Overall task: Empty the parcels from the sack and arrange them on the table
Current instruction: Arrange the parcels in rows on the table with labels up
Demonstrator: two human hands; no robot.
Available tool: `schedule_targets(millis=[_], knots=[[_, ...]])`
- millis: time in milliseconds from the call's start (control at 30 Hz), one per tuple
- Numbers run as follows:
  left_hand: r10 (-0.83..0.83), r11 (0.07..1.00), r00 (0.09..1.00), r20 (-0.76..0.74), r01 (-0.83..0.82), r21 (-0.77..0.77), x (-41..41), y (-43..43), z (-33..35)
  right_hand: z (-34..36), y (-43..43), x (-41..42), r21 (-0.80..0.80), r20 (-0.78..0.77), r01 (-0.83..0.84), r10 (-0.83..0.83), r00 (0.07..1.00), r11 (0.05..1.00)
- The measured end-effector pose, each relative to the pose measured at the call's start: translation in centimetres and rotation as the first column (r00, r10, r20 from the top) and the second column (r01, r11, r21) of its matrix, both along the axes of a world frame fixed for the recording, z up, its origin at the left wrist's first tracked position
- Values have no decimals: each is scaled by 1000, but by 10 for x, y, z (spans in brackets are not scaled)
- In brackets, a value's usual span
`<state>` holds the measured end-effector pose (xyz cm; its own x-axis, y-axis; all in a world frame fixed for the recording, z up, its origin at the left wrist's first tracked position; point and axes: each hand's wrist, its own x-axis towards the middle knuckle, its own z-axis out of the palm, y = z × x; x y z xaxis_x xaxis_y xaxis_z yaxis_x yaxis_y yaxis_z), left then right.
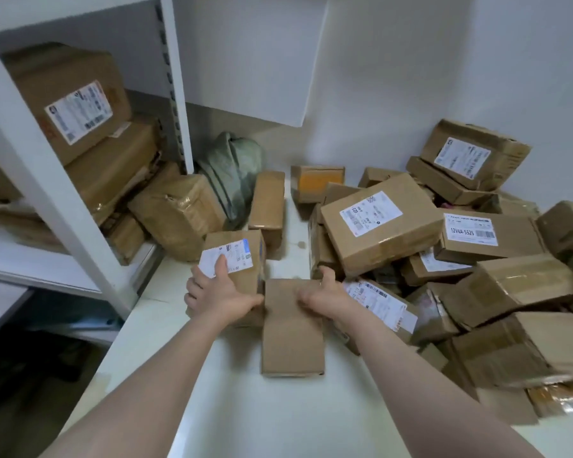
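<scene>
Left hand grips labelled parcel; right hand, plain parcel.

The plain cardboard box is matt brown and smooth-faced. The table under it is white, smooth and faintly shiny. Just left of the box, the labelled parcel bears a white paper label. Farther left, a taped parcel is glossy with wrinkled clear tape. Behind the box, the sack is grey-green and crumpled (woven plastic, it seems). The shelf rack looks like white-painted metal.
</scene>
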<state>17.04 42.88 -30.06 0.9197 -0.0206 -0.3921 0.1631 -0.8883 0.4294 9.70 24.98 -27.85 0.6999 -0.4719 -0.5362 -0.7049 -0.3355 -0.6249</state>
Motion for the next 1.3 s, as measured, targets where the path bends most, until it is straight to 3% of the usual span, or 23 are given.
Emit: schedule_targets(millis=[133, 233, 333, 400, 500, 600, 733, 800, 867, 1033, 1133, 1233, 1300], knots=[[-147, 975, 985, 94, 128, 179, -6, 27, -19, -16, 23, 5, -2, -63, -101, 101, 993, 995], [-232, 949, 971, 56, 213, 233, -8, 47, -37, -23, 38, 12, -79, -130, -152, 141, 981, 985], [-203, 968, 973, -105, 216, 131, -3, 63, -45, -24, 49, 22, -195, -207, -177, 136, 969, 965], [-173, 979, 980, -101, 183, 94, 3, 70, -45, -22, 55, 30, -246, -244, -187, 126, 962, 951], [-97, 995, 995, 33, 96, 20, 23, 73, -38, -19, 62, 41, -319, -271, -175, 87, 959, 931], [37, 995, 982, 184, -19, -102, 50, 70, -18, -14, 66, 53, -351, -168, -165, 112, 979, 922], [302, 919, 879, 370, -164, -359, 83, 57, 9, -8, 64, 67, -291, -45, -185, 180, 983, 939], [355, 905, 833, 425, -191, -380, 102, 53, 17, -7, 58, 77, -266, -20, -202, 204, 979, 943], [306, 930, 843, 442, -167, -326, 123, 53, 25, -5, 52, 91, -236, 31, -223, 236, 971, 946], [302, 893, 944, 130, -233, -385, 162, 56, 37, 6, 58, 134, 55, 209, -170, 155, 966, 984], [317, 868, 939, 137, -228, -441, 167, 58, 33, 13, 65, 158, 177, 274, -142, 90, 958, 974], [481, 687, 877, 11, -370, -625, 161, 59, 30, 15, 65, 172, 186, 142, -101, 75, 987, 977], [530, 605, 845, -64, -430, -670, 158, 56, 24, 12, 60, 168, 237, 26, -6, 0, 1000, 972]])
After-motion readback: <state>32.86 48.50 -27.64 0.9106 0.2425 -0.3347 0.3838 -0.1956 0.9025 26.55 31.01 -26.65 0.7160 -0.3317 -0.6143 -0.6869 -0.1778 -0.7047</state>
